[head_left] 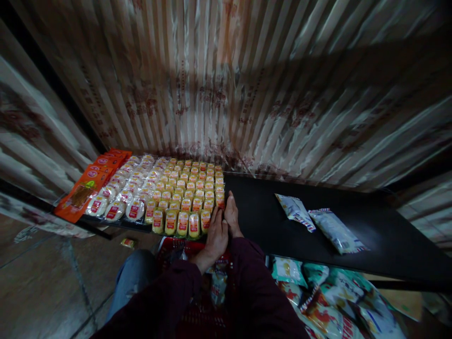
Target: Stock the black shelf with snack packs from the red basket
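Note:
Rows of small yellow packaged cakes (182, 223) stand close together on a black shelf (254, 207). At their near right corner, my left hand (216, 234) lies with its fingers stretched forward against the end packs. My right hand (232, 214) is on edge beside it, fingers straight and flat along the right side of the rows. The two hands touch or nearly touch. Neither one visibly grips anything. To the left of the yellow cakes are rows of round white packaged cakes (113, 210), and beyond them flat orange packets (88, 186).
Two white-and-blue snack bags, one (295, 210) near the middle and one (335, 230) farther right, lie on the shelf. A red basket (176, 245) with packets sits below my arms. Several green and white bags (289, 270) are heaped under the shelf. One small pack (128, 243) lies on the floor.

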A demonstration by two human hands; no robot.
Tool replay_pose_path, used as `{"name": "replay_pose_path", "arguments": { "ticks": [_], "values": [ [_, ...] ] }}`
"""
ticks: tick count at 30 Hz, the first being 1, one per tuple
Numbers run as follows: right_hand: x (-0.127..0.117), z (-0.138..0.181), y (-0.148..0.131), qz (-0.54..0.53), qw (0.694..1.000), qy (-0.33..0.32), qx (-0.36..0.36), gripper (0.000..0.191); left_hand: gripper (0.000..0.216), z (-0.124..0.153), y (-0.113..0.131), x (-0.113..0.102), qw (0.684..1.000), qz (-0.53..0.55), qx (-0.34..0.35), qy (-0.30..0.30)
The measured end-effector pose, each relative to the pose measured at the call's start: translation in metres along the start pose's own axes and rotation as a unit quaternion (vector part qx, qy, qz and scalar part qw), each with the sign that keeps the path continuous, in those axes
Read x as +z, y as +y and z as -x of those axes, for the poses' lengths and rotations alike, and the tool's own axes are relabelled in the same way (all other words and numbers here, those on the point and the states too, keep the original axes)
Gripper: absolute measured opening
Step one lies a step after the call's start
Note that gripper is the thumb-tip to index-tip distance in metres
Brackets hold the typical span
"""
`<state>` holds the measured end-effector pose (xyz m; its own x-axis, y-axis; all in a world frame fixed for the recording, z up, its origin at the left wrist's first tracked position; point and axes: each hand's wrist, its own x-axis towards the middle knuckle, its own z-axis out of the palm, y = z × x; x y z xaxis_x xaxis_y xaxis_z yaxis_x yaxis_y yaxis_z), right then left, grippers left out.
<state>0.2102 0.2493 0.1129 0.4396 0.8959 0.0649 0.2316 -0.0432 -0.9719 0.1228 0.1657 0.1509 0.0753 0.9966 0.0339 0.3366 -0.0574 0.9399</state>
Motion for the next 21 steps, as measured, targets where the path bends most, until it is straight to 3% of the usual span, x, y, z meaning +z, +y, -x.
{"name": "replay_pose_path", "arguments": {
  "ticks": [7,17,21],
  "values": [
    [-0.019,0.046,0.003,0.024,0.998,0.048,0.025,0.081,0.047,0.039,-0.010,-0.003,0.998,-0.012,0.041,-0.050],
    [-0.038,0.106,0.003,0.058,0.995,0.012,-0.077,0.036,0.033,0.079,-0.032,-0.022,0.982,-0.055,0.117,-0.138],
    [-0.042,0.146,0.012,0.050,0.991,0.002,-0.124,0.028,0.029,0.106,-0.065,-0.035,0.968,-0.104,0.110,-0.201]
  ]
}}
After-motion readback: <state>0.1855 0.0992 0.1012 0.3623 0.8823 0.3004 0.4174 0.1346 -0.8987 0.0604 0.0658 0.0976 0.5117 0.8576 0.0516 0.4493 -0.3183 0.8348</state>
